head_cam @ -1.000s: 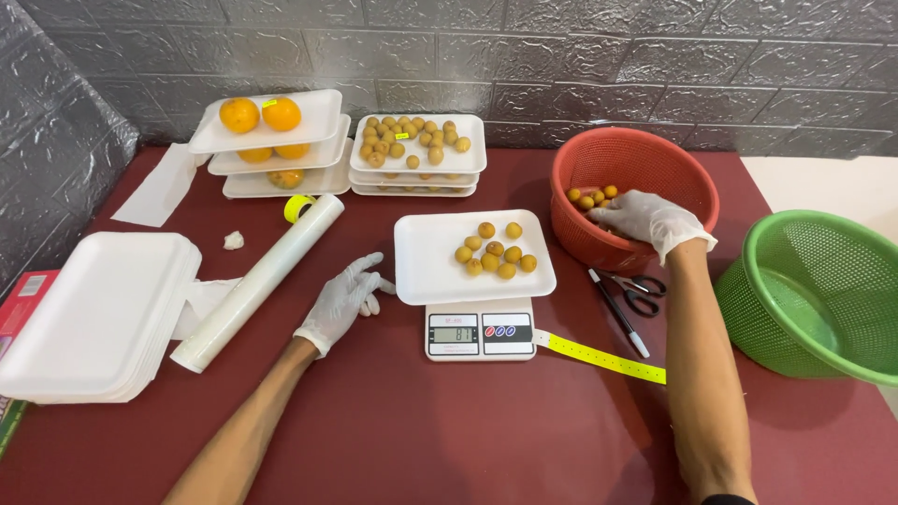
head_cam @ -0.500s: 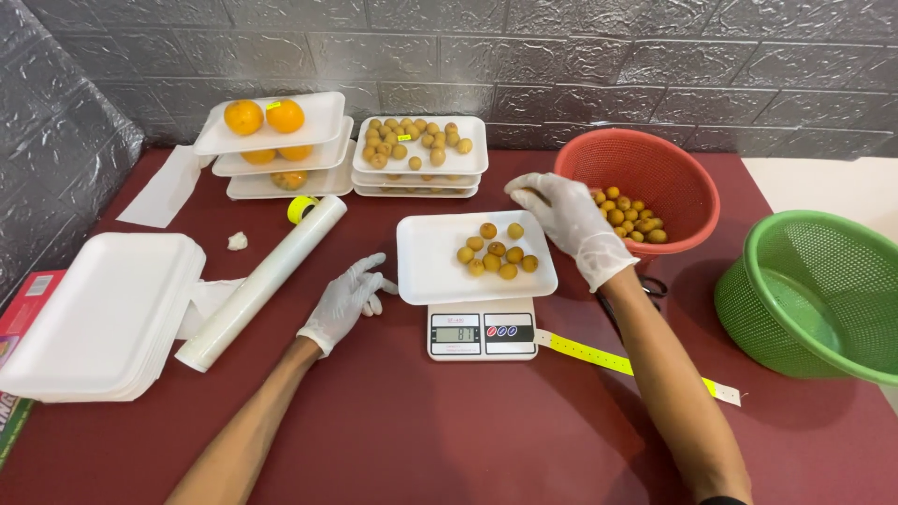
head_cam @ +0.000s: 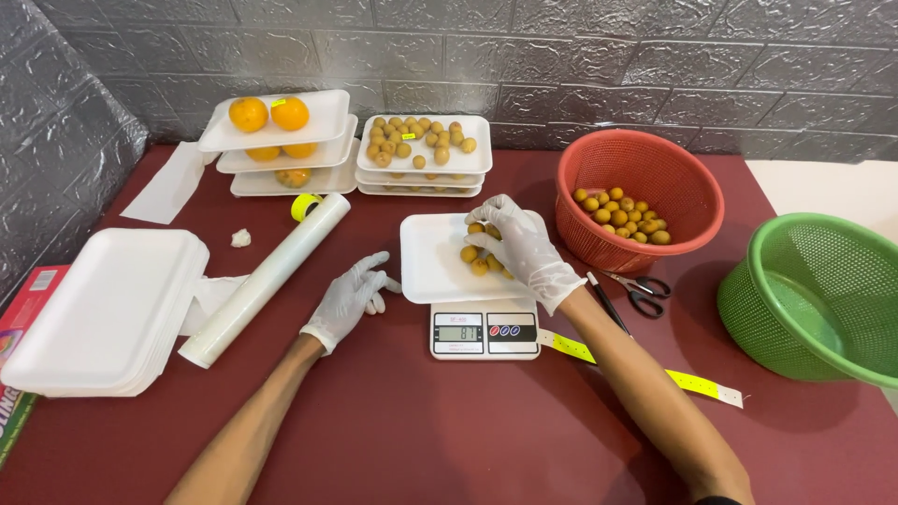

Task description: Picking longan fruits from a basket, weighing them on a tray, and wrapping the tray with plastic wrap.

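Two gloved hands over a dark red counter [head_cam: 449, 440]. Right hand [head_cam: 519, 245] down on the white foam tray [head_cam: 432, 266] atop one small kitchen scale [head_cam: 485, 331], fingers [head_cam: 485, 241] curled loosely among the small brown fruits [head_cam: 477, 257] there; whether any fruit sits pinched between them, cannot tell. About five fruits visible on that tray, others hidden beneath the palm. Left hand [head_cam: 351, 297] flat on the counter just beside the tray's left edge, fingers spread narrow, holding nothing, one fingertip touching or nearly touching the tray rim.

One red basket [head_cam: 645, 164] to the right of the scale, holding roughly fifteen more of the same fruits. One green basket [head_cam: 823, 290] farther right. One pair of scissors [head_cam: 641, 290] and one dark pen or marker [head_cam: 606, 301] between the red basket and the scale. One yellow strip of tape [head_cam: 692, 382] trailing right from the scale.

At the back, a stack of three trays with small fruits [head_cam: 423, 150], about twenty on top; beside it three stacked trays of oranges [head_cam: 271, 122], two on the uppermost. One roll of clear wrap [head_cam: 267, 279] lying diagonally left of the left hand. One pile of empty white trays [head_cam: 103, 313] at far left.
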